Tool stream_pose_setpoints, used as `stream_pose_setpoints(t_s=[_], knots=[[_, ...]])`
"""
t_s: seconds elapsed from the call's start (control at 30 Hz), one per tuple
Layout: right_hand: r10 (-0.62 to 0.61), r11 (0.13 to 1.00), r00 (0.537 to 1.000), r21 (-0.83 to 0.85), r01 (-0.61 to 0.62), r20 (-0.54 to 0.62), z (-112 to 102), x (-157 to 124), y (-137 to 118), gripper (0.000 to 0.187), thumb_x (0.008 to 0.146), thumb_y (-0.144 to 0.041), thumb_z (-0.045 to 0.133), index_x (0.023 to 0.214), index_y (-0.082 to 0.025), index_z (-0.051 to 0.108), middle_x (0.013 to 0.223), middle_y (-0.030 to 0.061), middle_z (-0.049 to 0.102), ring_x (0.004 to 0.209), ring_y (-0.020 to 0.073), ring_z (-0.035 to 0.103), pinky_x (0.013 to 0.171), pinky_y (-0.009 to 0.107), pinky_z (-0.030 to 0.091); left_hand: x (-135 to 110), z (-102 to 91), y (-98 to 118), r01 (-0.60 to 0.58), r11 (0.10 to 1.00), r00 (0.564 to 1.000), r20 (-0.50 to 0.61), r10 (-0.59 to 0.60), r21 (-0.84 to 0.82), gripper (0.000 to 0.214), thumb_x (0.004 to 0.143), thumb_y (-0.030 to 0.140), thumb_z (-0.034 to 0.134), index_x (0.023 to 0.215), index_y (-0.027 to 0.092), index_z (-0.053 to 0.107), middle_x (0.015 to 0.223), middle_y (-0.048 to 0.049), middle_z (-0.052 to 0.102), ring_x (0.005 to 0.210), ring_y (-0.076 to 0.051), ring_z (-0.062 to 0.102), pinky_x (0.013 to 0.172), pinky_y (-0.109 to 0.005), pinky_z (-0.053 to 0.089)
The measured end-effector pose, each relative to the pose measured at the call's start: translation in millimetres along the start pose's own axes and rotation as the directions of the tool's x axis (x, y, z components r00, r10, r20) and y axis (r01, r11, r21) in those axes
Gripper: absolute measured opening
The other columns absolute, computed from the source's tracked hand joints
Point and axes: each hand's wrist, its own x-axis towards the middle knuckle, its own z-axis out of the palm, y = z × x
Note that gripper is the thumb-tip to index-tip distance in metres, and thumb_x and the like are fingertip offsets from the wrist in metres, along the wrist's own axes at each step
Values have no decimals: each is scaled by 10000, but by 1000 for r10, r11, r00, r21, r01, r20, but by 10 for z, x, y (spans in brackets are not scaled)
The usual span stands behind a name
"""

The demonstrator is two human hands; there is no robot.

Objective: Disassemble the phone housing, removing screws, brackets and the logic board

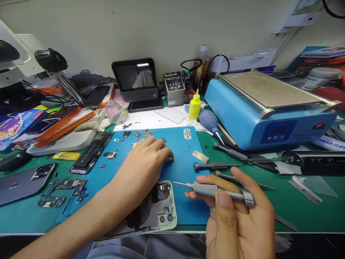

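Note:
Between the thumb and fingers of my right hand (239, 216) lies a grey precision screwdriver (206, 188), its thin tip pointing left above the blue mat (185, 212). My left hand (147, 158) reaches over the mat with its fingers curled down and together; what they hold, if anything, is hidden. Beneath that wrist is an opened phone housing (174, 212) with a pale green rim and two camera rings, partly covered by the forearm. Small phone parts, among them a camera module (125, 135) and a metal shield (147, 132), lie past the left hand.
Two more screwdrivers (212, 166) rest right of the mat. A blue heating plate machine (258, 118) stands behind them, near a blower bulb (208, 118) and yellow bottle (194, 108). Leftward are a dark phone (24, 183), a circuit board (68, 184) and a phone screen assembly (91, 153).

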Motion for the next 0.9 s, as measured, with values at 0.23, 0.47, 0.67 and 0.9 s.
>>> stream_pose_setpoints(t_s=[0.23,0.47,0.67,0.9], knots=[[-62,998,998,-10,62,11,-52,35,97,453,1155,-386,739,1593,-339,633,1185,72,853,995,231,861,828,376,742,-456,-341,-5,10,994,992,-122,-24,-111,304,1273,328,443,1226,257,735,1179,-21,820,1045,-239,743,925,-421,564],[-14,1000,999,28,13,43,19,88,-42,582,1079,-390,816,1628,-328,631,1068,38,808,977,211,790,707,290,696,-1413,-189,-104,-77,997,995,-69,74,-31,523,1216,667,507,1560,288,617,1589,-49,768,1308,-302,777,1004,-457,609],[-203,974,979,-95,204,25,75,47,-157,585,1086,-386,793,1620,-330,560,975,20,754,791,205,721,528,263,590,-1484,-129,-174,-91,989,993,-89,80,-120,395,1154,317,682,1539,258,619,1665,-137,611,1469,-346,605,1131,-497,574],[-586,706,773,-315,634,242,201,-23,-8,564,1045,-516,821,1496,-283,577,1191,109,763,949,289,792,675,432,697,-1364,-33,-147,-105,967,964,-262,41,-234,377,1156,33,573,1409,279,708,1788,-58,470,1520,-268,496,1190,-409,458]])
